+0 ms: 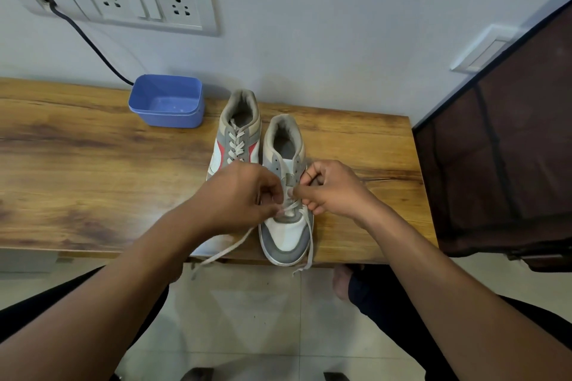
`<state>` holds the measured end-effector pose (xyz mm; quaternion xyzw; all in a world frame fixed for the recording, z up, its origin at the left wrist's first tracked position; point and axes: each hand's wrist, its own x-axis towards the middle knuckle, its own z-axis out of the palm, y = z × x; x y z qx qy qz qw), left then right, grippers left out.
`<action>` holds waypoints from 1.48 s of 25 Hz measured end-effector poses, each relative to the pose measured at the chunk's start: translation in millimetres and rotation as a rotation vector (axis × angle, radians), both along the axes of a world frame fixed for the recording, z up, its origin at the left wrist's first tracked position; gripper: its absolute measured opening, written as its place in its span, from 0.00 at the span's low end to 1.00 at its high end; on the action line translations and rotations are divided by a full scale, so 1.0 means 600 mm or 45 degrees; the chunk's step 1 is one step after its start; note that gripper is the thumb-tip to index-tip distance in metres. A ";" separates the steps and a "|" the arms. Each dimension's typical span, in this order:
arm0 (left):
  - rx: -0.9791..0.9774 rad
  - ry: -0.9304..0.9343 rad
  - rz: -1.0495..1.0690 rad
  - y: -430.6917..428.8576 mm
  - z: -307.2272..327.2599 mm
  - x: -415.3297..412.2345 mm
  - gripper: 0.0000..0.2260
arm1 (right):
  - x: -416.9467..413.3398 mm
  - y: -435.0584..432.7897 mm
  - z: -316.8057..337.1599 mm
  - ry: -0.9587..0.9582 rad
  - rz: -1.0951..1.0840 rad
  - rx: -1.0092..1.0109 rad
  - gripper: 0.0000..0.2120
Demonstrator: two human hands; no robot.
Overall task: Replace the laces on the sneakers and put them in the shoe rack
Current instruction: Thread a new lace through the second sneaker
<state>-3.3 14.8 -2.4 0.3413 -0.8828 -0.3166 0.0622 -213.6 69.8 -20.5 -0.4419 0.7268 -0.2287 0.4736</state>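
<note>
Two grey and white sneakers stand side by side on the wooden table (93, 164), toes toward me. The left sneaker (238, 130) is laced with a white lace. The right sneaker (286, 235) has a white lace (229, 249) only through its lowest eyelets; both loose ends hang over the table's front edge. My left hand (238, 195) pinches the lace near the lower eyelets. My right hand (331, 189) has curled fingers at the eyelets on the shoe's right side and pinches the lace there. The middle of the right sneaker is hidden by my hands.
A blue plastic tub (167, 102) stands at the back of the table beside the left sneaker. A dark fabric-covered rack (501, 158) stands to the right of the table. A socket panel (139, 0) with a black cable hangs on the wall. Below is tiled floor.
</note>
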 end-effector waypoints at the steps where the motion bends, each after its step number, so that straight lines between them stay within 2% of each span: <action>1: -0.061 -0.006 -0.042 0.007 -0.007 -0.003 0.05 | -0.004 0.001 0.002 -0.027 0.019 0.004 0.11; 5: -0.201 0.023 -0.019 0.021 -0.032 -0.011 0.06 | -0.025 0.010 0.012 -0.052 0.082 -0.051 0.03; 9: -0.270 0.070 0.036 0.032 -0.041 -0.026 0.06 | -0.036 0.026 0.012 0.138 0.187 -0.201 0.09; 15: -0.071 0.135 0.152 0.030 -0.046 -0.036 0.02 | -0.014 0.055 -0.005 0.305 0.416 -0.495 0.10; 19: 0.062 0.082 0.198 0.021 -0.047 -0.039 0.02 | -0.016 0.056 -0.015 0.491 0.517 -0.642 0.09; 24: 0.103 0.059 0.226 0.010 -0.047 -0.039 0.03 | -0.012 0.054 -0.030 0.688 0.624 -0.797 0.04; 27: 0.001 0.039 0.204 0.011 -0.047 -0.038 0.07 | -0.016 0.050 -0.040 0.752 0.701 -0.819 0.07; 30: -0.019 -0.056 0.150 0.008 -0.037 -0.045 0.05 | -0.022 0.054 -0.050 0.780 0.697 -0.861 0.15; 31: -0.022 -0.098 0.136 0.006 -0.035 -0.050 0.05 | -0.023 0.056 -0.053 0.780 0.674 -0.891 0.15; 33: -0.013 -0.156 0.122 0.002 -0.032 -0.059 0.04 | -0.027 0.057 -0.061 0.690 0.586 -0.972 0.09; 35: -0.002 -0.185 0.128 0.001 -0.031 -0.063 0.03 | -0.029 0.056 -0.066 0.478 0.437 -0.980 0.05; 37: -0.023 -0.212 0.123 0.003 -0.032 -0.064 0.02 | -0.028 0.049 -0.068 0.194 0.237 -0.815 0.10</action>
